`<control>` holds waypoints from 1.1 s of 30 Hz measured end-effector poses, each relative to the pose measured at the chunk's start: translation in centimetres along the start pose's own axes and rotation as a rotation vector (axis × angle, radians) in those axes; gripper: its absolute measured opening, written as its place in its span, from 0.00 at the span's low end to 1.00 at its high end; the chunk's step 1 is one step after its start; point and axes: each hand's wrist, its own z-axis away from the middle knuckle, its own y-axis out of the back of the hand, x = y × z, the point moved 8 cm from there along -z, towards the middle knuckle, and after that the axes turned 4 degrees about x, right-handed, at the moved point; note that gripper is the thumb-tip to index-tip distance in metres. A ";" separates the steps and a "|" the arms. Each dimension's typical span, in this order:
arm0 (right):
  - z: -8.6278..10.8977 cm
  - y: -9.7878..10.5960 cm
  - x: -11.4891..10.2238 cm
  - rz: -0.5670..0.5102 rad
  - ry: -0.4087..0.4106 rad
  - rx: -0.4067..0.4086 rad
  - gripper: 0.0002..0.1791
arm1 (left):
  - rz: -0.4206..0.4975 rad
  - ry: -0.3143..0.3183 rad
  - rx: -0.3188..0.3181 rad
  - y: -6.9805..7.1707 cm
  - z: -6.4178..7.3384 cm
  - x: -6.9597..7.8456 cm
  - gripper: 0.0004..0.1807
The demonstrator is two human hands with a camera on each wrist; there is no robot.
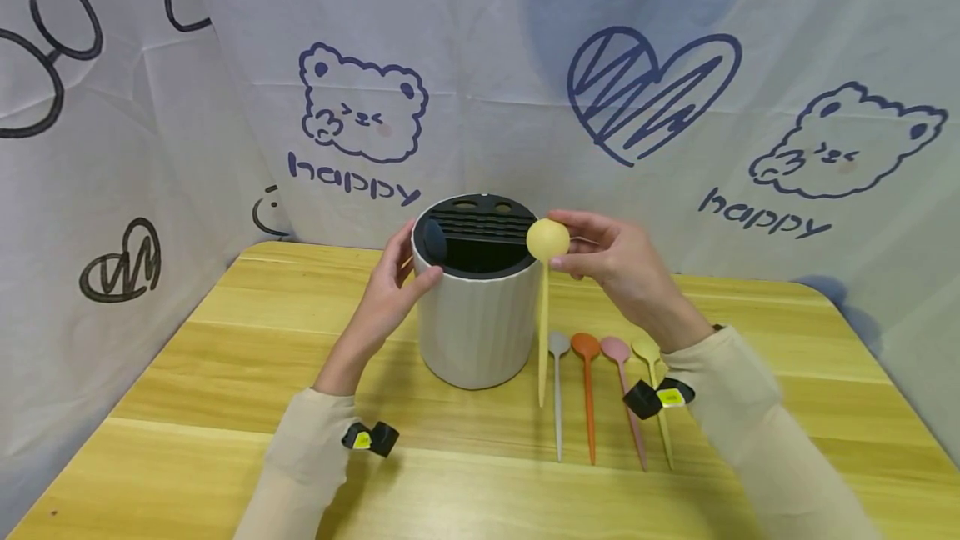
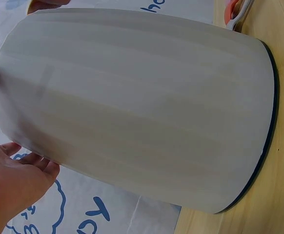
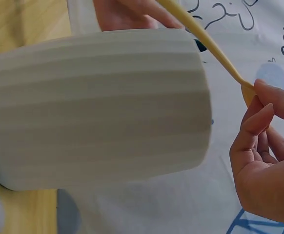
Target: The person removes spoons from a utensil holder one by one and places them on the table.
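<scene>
A white ribbed utensil holder (image 1: 476, 332) with a black divided top stands upright on the table. My left hand (image 1: 382, 294) grips its left side near the rim, thumb at the front. Along the side of the holder in the left wrist view, fingers of that hand (image 2: 17, 187) curve against the wall. My right hand (image 1: 633, 273) pinches a yellow spoon (image 1: 547, 240) by its round bowl, beside the holder's right rim. The spoon's handle hangs down outside the holder, as the right wrist view also shows. A dark blue spoon head (image 1: 435, 242) pokes out at the opening's left.
To the right of the holder, a grey spoon (image 1: 558, 398), an orange spoon (image 1: 588, 398), a pink spoon (image 1: 628, 415) and another yellow spoon (image 1: 648, 350) lie side by side on the wooden table (image 1: 225, 373). A printed white cloth (image 1: 495, 132) hangs behind the table.
</scene>
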 end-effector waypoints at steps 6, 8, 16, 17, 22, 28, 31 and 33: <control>1.1 -0.5 2.4 -0.031 -0.072 0.000 0.30 | 0.003 0.001 0.000 0.0 0.0 -0.1 0.46; 1.5 -0.7 3.0 -0.021 -0.096 -0.003 0.30 | 0.005 -0.001 -0.001 0.0 -0.1 -0.1 0.46; 2.7 -0.6 4.6 -0.026 -0.128 -0.041 0.31 | -0.001 0.002 -0.006 0.0 -0.1 -0.1 0.46; 2.9 -0.6 4.8 -0.031 -0.129 -0.052 0.31 | -0.001 0.001 -0.006 0.0 -0.1 -0.1 0.47; 3.6 -0.2 5.9 -0.046 -0.157 -0.065 0.33 | 0.002 -0.001 0.000 0.1 -0.2 -0.2 0.48; 4.1 0.9 7.3 -0.078 -0.179 -0.043 0.33 | 0.002 -0.009 0.003 0.0 -0.1 -0.1 0.49; 4.0 1.5 7.9 -0.075 -0.189 -0.033 0.33 | -0.005 -0.004 0.002 0.1 -0.1 -0.2 0.48; 3.9 1.8 8.4 -0.060 -0.201 -0.027 0.33 | -0.009 -0.001 -0.003 0.2 -0.1 -0.2 0.47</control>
